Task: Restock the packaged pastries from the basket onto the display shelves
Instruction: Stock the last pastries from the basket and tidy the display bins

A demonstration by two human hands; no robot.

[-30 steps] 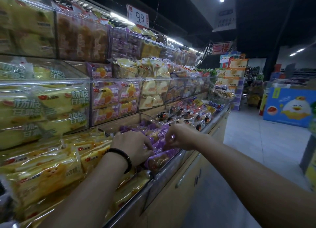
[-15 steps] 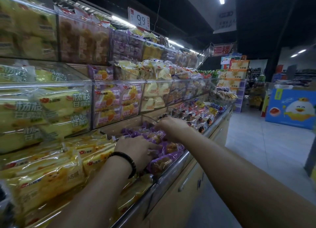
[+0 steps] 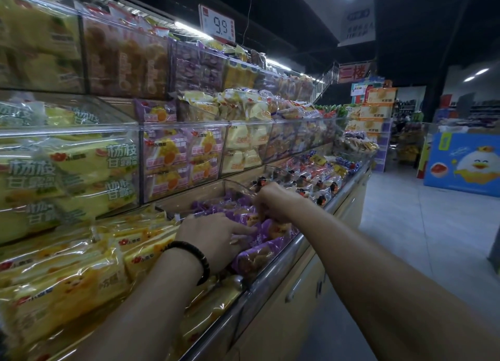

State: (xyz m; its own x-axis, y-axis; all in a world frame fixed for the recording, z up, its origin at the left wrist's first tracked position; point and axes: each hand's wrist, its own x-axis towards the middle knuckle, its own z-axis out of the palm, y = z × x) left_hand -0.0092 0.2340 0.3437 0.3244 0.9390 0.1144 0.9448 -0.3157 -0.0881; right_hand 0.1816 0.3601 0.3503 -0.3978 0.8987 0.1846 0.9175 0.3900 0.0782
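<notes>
Supermarket shelf bin (image 3: 273, 268), frame centre: your right hand (image 3: 276, 201) has reached further back, grip curled on purple pastry packs (image 3: 254, 255); left hand (image 3: 213, 239) presses them flat-fingered. Likely tidying placed stock.

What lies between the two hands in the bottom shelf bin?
In the head view, purple-wrapped pastry packets fill the stretch between the left hand and the right hand; both hands touch them.

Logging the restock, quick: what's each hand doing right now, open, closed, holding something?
Left hand: open, fingers resting on the purple packs.
Right hand: closed, fingers curled on one of them.
</notes>
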